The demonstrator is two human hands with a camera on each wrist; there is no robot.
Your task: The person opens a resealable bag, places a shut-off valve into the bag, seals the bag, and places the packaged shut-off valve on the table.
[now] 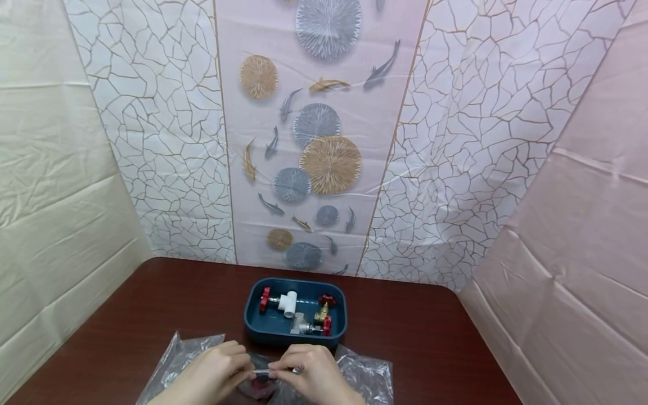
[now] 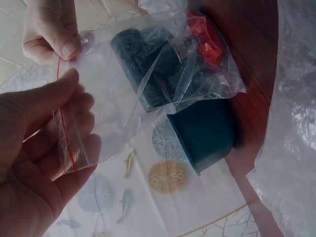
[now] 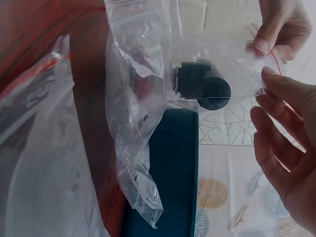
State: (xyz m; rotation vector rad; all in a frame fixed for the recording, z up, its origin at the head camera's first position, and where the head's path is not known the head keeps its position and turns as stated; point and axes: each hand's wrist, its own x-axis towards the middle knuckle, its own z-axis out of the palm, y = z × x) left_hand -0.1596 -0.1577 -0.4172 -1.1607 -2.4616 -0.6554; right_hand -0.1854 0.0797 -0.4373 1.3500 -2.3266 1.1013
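A clear zip bag (image 2: 108, 108) with a red seal line hangs between my hands. Inside it is a dark tee-shaped pipe fitting (image 2: 143, 64) joined to a valve with a red handle (image 2: 207, 42). My left hand (image 1: 223, 365) pinches the bag's top edge between thumb and fingers. Close beside it, my right hand (image 1: 311, 368) pinches the same sealed edge. In the head view the hands mostly cover the bag, and only a bit of red shows below them.
Beyond my hands, a dark blue tray (image 1: 296, 340) holds several red-handled valves, one joined to a white tee fitting (image 1: 288, 304). Clear plastic bags lie on the table to the left (image 1: 174, 360) and right (image 1: 372, 374). Patterned cloth (image 1: 324, 225) hangs behind the table.
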